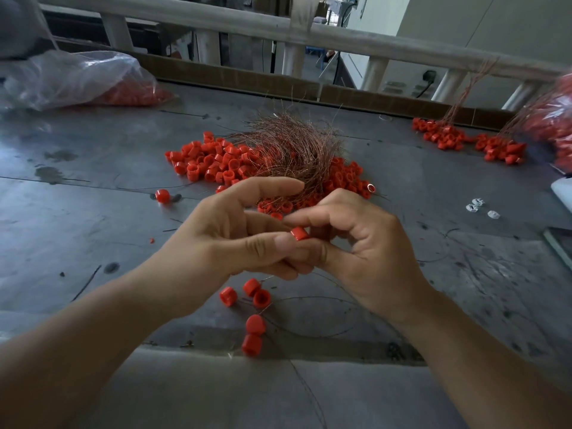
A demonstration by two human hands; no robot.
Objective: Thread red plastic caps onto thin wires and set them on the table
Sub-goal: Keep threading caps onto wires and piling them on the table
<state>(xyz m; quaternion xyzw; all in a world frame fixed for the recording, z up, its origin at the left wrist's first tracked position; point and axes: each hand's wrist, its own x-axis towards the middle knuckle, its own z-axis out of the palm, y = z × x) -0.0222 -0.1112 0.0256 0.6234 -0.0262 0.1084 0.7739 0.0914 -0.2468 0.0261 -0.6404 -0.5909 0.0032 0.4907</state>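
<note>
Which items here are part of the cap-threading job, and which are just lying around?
Job: red cap pinched between left hand and right hand; loose cap pile; wire bundle; threaded caps below the hands; finished bunches far right.
Lying about: white bits; lone cap at left; railing.

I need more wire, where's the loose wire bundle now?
In the head view, the wire bundle lies centre, on the red cap pile, just beyond the left hand.
</note>
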